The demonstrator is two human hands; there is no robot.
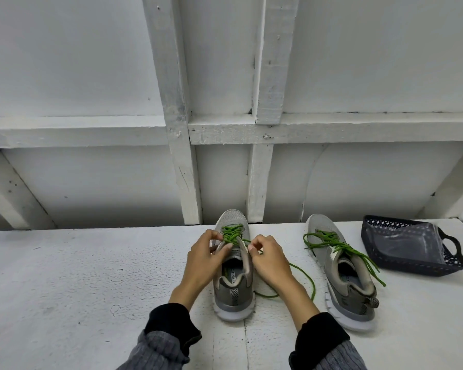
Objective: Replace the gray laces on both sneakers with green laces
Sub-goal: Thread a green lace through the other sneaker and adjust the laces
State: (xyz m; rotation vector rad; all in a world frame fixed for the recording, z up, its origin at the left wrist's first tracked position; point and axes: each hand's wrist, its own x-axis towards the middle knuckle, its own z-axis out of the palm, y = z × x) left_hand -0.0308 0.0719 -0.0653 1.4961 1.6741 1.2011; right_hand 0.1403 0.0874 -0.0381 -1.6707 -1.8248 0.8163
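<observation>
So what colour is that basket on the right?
The basket is dark navy with a white-dotted lining, seen in the head view.

Two bare hands, layered sleeves

The left hand (pixel 203 260) and right hand (pixel 270 260) wear no gloves or rings. Each forearm carries a grey ribbed knit sleeve (pixel 161 351), with a black inner cuff (pixel 171 321) showing beyond it at the wrist.

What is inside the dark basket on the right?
The dark basket holds a clear plastic bag lying against its patterned lining. Anything under or inside the bag, such as the removed gray laces, cannot be made out.
</observation>
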